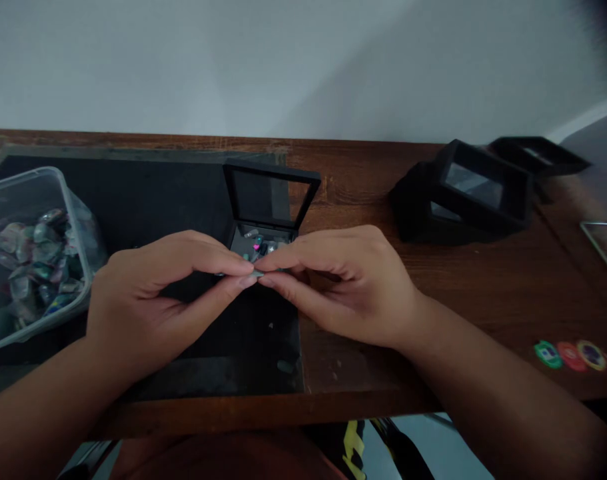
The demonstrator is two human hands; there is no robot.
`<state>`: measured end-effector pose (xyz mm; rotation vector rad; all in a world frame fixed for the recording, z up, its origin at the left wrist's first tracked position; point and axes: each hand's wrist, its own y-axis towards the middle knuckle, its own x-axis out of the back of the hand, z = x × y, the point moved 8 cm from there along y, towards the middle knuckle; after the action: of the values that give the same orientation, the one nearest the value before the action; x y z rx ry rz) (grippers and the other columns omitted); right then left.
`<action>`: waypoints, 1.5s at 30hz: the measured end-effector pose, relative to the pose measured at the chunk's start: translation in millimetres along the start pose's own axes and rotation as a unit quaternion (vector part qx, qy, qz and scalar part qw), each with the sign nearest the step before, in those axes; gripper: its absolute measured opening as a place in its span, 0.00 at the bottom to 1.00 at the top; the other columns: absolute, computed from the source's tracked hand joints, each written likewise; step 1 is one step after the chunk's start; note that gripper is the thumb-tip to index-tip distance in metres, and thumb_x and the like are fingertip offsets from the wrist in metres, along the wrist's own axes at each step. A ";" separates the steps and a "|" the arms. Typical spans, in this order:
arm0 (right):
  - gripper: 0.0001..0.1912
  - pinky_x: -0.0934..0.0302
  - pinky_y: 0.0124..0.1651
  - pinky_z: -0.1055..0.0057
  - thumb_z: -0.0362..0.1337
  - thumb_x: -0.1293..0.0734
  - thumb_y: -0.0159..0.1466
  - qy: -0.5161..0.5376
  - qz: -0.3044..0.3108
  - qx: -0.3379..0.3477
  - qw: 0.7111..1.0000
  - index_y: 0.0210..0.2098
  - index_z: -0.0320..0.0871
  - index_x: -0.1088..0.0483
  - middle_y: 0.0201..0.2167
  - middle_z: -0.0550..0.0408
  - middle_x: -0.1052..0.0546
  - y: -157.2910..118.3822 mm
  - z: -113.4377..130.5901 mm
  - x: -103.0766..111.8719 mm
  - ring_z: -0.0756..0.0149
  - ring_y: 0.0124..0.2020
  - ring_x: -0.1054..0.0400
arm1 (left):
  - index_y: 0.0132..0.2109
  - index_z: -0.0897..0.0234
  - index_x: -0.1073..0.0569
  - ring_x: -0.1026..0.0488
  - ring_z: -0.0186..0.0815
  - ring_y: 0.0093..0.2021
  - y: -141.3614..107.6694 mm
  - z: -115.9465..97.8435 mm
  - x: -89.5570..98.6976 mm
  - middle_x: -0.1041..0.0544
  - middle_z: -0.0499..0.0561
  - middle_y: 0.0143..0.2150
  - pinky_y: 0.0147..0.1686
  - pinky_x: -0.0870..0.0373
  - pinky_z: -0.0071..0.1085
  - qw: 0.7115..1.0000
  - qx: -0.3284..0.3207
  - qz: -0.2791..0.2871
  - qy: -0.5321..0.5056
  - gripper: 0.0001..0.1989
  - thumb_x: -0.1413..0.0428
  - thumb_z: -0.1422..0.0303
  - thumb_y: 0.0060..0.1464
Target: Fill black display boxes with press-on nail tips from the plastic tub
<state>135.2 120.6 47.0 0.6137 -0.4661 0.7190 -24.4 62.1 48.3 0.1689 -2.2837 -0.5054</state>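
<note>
My left hand (158,300) and my right hand (343,283) meet at the fingertips over the dark mat. Pinched between both thumbs and forefingers is a small pale greenish piece (256,273); most of it is covered, so its kind is unclear. Just behind the fingers stands a black box (238,243) with its windowed lid (310,200) raised. Small shiny pieces (260,245), one bright pink, lie inside it, partly hidden by my hands. To the left, a clear plastic tub (83,227) holds many small wrapped pieces (38,260).
Black boxes with windows (468,193) stand at the right rear of the wooden table (363,367). Round coloured chips (570,355) lie near its right front. A small greenish piece (285,367) rests on the black mat (208,373). A pale wall (183,67) rises behind.
</note>
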 end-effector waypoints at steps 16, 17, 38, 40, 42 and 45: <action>0.07 0.40 0.27 0.72 0.38 0.28 0.71 0.003 -0.050 -0.078 0.996 0.38 0.46 0.18 0.23 0.62 0.24 -1.2 -3.1 9.0 0.76 0.20 0.38 | 0.41 0.45 0.17 0.15 0.34 0.38 -2.7 6.8 7.1 0.13 0.34 0.40 0.40 0.19 0.34 0.998 0.021 -0.045 0.048 0.02 0.35 0.59 0.64; 0.06 0.41 0.26 0.71 0.39 0.28 0.71 0.009 -0.046 -0.084 0.995 0.38 0.46 0.18 0.23 0.62 0.24 -1.1 -4.1 8.5 0.75 0.20 0.38 | 0.41 0.45 0.17 0.15 0.34 0.38 -2.7 7.2 7.5 0.13 0.34 0.41 0.40 0.19 0.34 0.998 0.020 -0.045 0.047 0.02 0.35 0.59 0.64; 0.08 0.39 0.28 0.77 0.38 0.29 0.73 0.059 -0.065 -0.033 0.996 0.40 0.43 0.19 0.30 0.59 0.18 0.4 -7.9 3.7 0.76 0.26 0.32 | 0.44 0.46 0.17 0.16 0.34 0.41 0.9 10.0 6.0 0.13 0.37 0.43 0.43 0.20 0.34 0.996 0.051 -0.005 0.068 0.04 0.38 0.59 0.67; 0.08 0.38 0.29 0.78 0.39 0.29 0.73 0.061 -0.059 -0.029 0.996 0.40 0.42 0.18 0.31 0.58 0.17 0.8 -7.0 3.0 0.76 0.27 0.31 | 0.44 0.47 0.17 0.16 0.34 0.41 0.8 9.8 5.9 0.13 0.37 0.43 0.44 0.19 0.34 0.996 0.050 -0.003 0.070 0.05 0.38 0.59 0.68; 0.07 0.38 0.29 0.78 0.38 0.28 0.72 0.068 -0.050 -0.029 0.996 0.41 0.42 0.18 0.30 0.59 0.18 1.1 -6.4 1.5 0.76 0.27 0.30 | 0.44 0.47 0.17 0.16 0.34 0.42 0.9 9.5 5.4 0.13 0.37 0.43 0.45 0.19 0.34 0.996 0.049 0.000 0.068 0.05 0.39 0.59 0.68; 0.06 0.41 0.25 0.78 0.39 0.26 0.71 0.071 -0.043 -0.025 0.996 0.42 0.43 0.18 0.26 0.62 0.22 0.9 -4.8 0.3 0.77 0.23 0.34 | 0.44 0.48 0.17 0.16 0.34 0.42 1.3 8.2 4.2 0.13 0.38 0.44 0.44 0.19 0.33 0.997 0.045 0.005 0.068 0.05 0.39 0.59 0.68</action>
<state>135.7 124.4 43.9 0.5280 -0.3236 0.6618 -33.2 64.6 46.6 0.2287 -2.1740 -0.3755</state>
